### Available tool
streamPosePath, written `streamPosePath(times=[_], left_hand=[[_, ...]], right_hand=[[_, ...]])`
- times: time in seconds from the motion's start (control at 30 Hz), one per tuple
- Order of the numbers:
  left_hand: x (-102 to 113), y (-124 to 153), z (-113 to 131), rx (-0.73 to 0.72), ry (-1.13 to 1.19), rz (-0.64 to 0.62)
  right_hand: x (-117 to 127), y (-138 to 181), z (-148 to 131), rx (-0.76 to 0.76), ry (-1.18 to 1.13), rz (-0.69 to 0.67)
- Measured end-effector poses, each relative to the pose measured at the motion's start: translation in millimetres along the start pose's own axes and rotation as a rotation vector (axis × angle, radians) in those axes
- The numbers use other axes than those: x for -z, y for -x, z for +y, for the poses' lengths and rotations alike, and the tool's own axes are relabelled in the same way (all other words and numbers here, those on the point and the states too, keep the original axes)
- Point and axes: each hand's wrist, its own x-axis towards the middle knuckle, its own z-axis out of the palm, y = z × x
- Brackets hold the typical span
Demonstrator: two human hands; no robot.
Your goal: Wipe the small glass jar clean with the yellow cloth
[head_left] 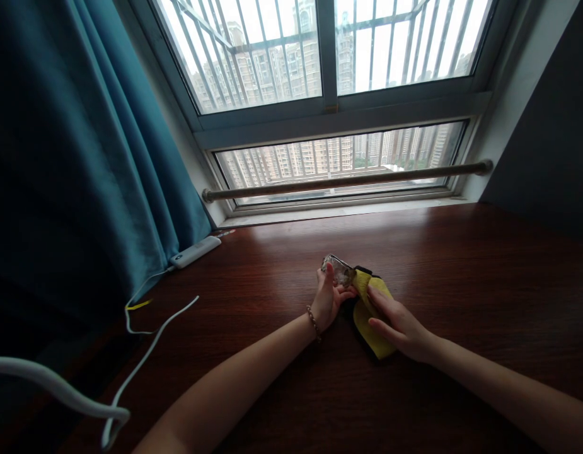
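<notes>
My left hand [328, 297] grips a small clear glass object [339, 270] just above the dark wooden tabletop [461, 265]; a beaded bracelet sits on that wrist. My right hand [399, 323] holds a yellow cloth with a dark edge [369, 318], and the cloth's top end touches the glass object. The cloth's lower end rests on the table. What exactly the glass object is cannot be told.
A white power strip [195, 251] lies at the back left, its white cable [144, 353] trailing toward the near left edge. A teal curtain [83, 157] hangs on the left. A metal rod [348, 180] spans the window behind the table.
</notes>
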Motion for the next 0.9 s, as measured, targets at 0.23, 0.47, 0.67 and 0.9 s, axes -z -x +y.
streamPosePath(times=[0.23,0.47,0.67,0.9], left_hand=[[-2,-2,-4,-0.044,-0.086,0.061],[-4,-1,-3,-0.066,-0.108,0.065],[-2,-1,-9,-0.159,-0.135,0.046],[8,-6,-15,-0.183,-0.322,-0.08]], right_hand=[[3,-2,-6,0.105,0.051,-0.072],[7,-4,-12,0.113,0.064,-0.116],[10,-9,-20,0.104,0.102,-0.194],[6,-7,-22,0.072,0.254,-0.172]])
